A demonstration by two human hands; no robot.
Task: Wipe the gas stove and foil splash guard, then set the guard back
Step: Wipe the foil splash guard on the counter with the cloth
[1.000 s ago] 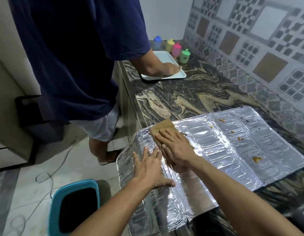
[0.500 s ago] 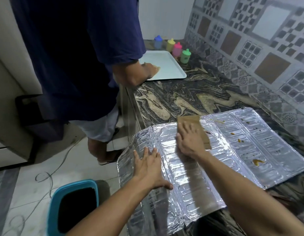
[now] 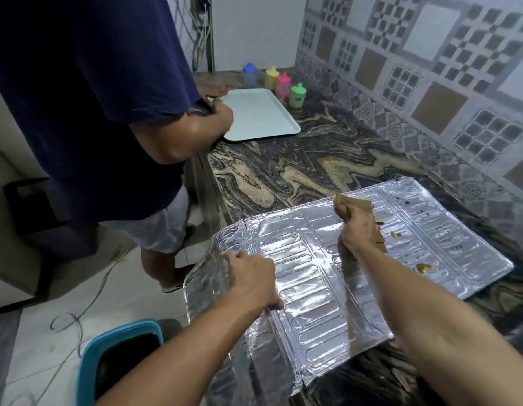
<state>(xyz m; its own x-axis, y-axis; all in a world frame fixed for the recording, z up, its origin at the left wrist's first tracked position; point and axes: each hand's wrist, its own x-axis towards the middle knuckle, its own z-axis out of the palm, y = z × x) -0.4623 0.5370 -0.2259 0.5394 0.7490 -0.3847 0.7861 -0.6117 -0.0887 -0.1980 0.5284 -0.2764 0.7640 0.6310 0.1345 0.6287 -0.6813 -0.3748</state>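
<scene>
The silver foil splash guard [image 3: 313,276] lies flat on the marbled counter [image 3: 298,168], its left panel hanging past the counter edge. Brown and yellow stains [image 3: 426,268] dot its right panels. My right hand [image 3: 358,232] presses a brown cloth [image 3: 352,205] onto the middle of the guard, close to the stains. My left hand [image 3: 251,276] grips the fold at the guard's left side, fingers curled on the foil. The gas stove is out of view.
Another person in a dark blue shirt [image 3: 87,98] stands at the left by a pale tray [image 3: 260,114]. Several coloured bottles [image 3: 279,82] stand behind the tray. A teal-rimmed bin [image 3: 119,356] and a loose cable [image 3: 78,315] are on the floor. A tiled wall [image 3: 430,68] rises on the right.
My right hand slid the cloth rightward across the guard toward the stains. My left hand went from lying flat to gripping the foil. The other person drew an arm back from the tray.
</scene>
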